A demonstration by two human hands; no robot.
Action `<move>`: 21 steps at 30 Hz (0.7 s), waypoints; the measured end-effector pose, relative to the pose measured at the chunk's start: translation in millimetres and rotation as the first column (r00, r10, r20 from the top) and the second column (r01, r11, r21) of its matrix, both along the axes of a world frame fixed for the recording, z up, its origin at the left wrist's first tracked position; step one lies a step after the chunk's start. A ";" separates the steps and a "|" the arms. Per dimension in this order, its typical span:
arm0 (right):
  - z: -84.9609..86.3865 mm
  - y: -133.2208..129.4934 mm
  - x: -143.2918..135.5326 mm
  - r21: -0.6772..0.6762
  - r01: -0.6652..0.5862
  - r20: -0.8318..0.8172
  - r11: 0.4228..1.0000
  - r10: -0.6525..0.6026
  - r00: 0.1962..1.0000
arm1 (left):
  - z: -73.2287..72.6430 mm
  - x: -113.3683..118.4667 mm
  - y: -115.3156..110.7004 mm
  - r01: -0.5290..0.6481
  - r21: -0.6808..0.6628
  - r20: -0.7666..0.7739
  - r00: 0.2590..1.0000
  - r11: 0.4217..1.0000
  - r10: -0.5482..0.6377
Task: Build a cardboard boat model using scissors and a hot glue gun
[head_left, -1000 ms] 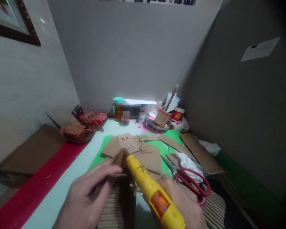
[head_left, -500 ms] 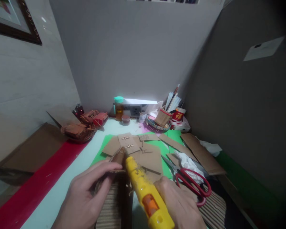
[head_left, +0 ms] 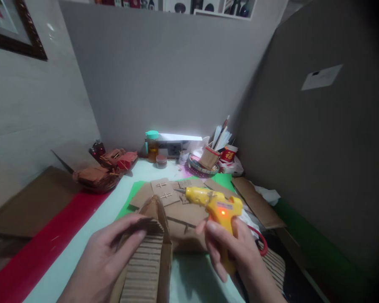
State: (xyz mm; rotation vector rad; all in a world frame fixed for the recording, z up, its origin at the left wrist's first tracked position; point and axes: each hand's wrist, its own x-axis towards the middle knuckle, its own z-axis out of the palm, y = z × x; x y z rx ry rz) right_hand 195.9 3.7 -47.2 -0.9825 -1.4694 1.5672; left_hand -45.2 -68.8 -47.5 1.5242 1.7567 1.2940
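My left hand (head_left: 113, 248) pinches the upper end of a ridged corrugated cardboard strip (head_left: 142, 269) on a cardboard structure (head_left: 166, 269) with a pointed top. In my right hand (head_left: 230, 248) is a yellow glue gun (head_left: 214, 202), its orange light glowing and its nozzle pointing left, apart from the structure. Flat cardboard pieces (head_left: 189, 212), some bearing small stick crosses, lie behind on green sheets (head_left: 129, 202). Red-handled scissors (head_left: 262, 244) are partly hidden behind my right hand.
Reddish-brown craft pieces (head_left: 97, 176) stand at the left. A green-lidded jar (head_left: 152, 147), a small round tub (head_left: 161, 161) and a stick-filled holder (head_left: 210, 158) stand at the back. Cardboard strips (head_left: 255, 202) and crumpled white tissue (head_left: 267, 195) lie at the right.
The glue gun has moved away from the structure's peak and turned sideways, nozzle left. My left hand now bends the ridged strip's end upward. The view has shifted slightly.
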 end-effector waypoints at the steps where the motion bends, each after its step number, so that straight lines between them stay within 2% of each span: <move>1: -2.4 4.7 -0.6 -0.060 -0.017 -0.032 0.998 0.015 0.999 | -1.4 -1.9 0.7 0.001 -0.006 0.012 1.000 1.000 -0.001; 5: -19.5 22.0 -3.2 -0.086 -0.044 -0.035 0.995 0.042 0.999 | -6.7 -3.5 4.6 0.010 -0.012 0.086 0.996 1.000 -0.009; 8: -28.0 27.6 -4.2 -0.062 -0.100 0.039 0.993 0.103 0.994 | -12.5 -1.0 5.4 -0.111 0.003 0.133 0.985 0.994 0.110; 12: -29.3 24.5 -8.4 -0.041 -0.153 0.092 0.987 0.156 0.983 | -24.2 -11.0 5.0 -0.229 0.019 -0.021 0.973 0.973 0.230; 15: -31.0 20.2 -12.3 -0.032 -0.180 0.144 0.983 0.183 0.973 | -28.8 -25.4 4.8 -0.288 0.094 -0.180 0.937 0.953 0.301; 18: -34.8 17.7 -11.9 0.078 -0.149 0.283 0.986 0.122 0.951 | -23.3 -30.8 3.5 -0.338 0.181 -0.262 0.889 0.924 0.377; 21: -35.7 16.0 -7.9 0.271 -0.087 0.429 0.959 -0.040 0.902 | -10.4 -20.9 2.7 -0.342 0.206 -0.223 0.896 0.917 0.384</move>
